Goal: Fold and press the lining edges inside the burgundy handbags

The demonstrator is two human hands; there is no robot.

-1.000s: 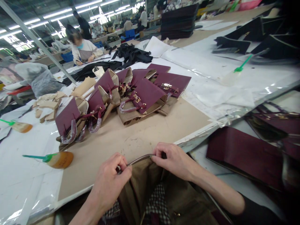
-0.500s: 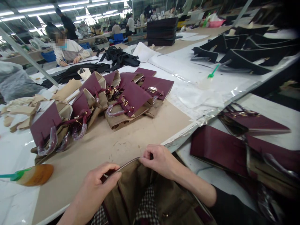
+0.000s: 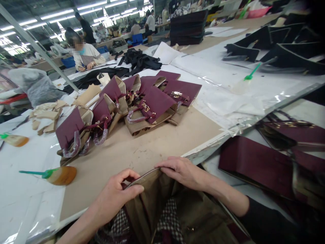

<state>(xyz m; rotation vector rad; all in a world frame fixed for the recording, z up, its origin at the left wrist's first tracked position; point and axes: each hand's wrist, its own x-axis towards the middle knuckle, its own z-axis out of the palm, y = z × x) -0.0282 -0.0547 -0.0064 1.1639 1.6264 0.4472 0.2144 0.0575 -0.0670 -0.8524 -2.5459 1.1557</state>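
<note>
An unfinished handbag [image 3: 149,203] with an olive-brown lining lies open in front of me, its rim toward the table. My left hand [image 3: 122,189] pinches that rim between thumb and fingers. Farther right along the same rim, my right hand [image 3: 182,171] grips the edge, fingers stretched along it and thumb underneath. Black-and-white checked cloth [image 3: 170,218] shows below the bag's opening, probably clothing or part of the bag; I cannot tell which. Ahead on the brown board [image 3: 142,152] several burgundy handbags [image 3: 157,105] lie in a heap, their handles wrapped in clear plastic.
Two glue bottles [image 3: 63,175] with green nozzles lie at the left; another green-tipped one [image 3: 248,78] stands at the right. More burgundy bags [image 3: 254,162] rest on a lower surface at right. Black panels [image 3: 286,54] lie beyond. A co-worker [image 3: 87,56] sits across the table.
The whole view has shifted, so the table things appear farther right. My right hand's fingers have gone from a curled pinch to lying flatter along the rim. The left keeps its pinch.
</note>
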